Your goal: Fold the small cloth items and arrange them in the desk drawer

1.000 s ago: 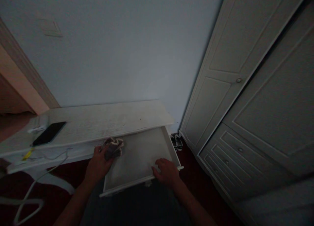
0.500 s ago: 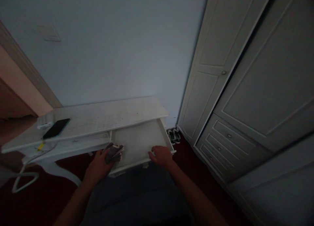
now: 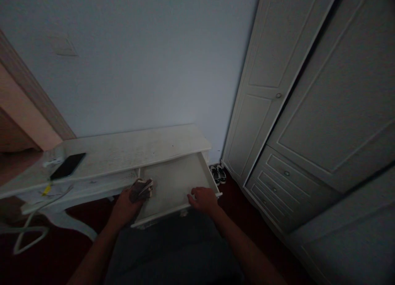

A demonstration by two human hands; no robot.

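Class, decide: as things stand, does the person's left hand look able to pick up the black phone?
Probably not: the left hand holds a bunched cloth, which seems to fill its grasp. Otherwise the way looks free: nothing visible covers the black phone on the desk.

Drawer (image 3: 173,180): pulled out of white table (image 3: 151,143). L hand (image 3: 127,204): grips crumpled cloth (image 3: 138,192) at drawer's L side. R hand (image 3: 204,199): at drawer's front edge, nr R corner, fingers bent; grip unclear. Phone (image 3: 68,166): tabletop, well L of drawer. Cable (image 3: 41,206): hangs L of drawer, beyond phone. Shoes (image 3: 217,174): floor, just R of drawer. Wardrobe (image 3: 256,128): farther R of drawer. Wall (image 3: 154,62): behind drawer.
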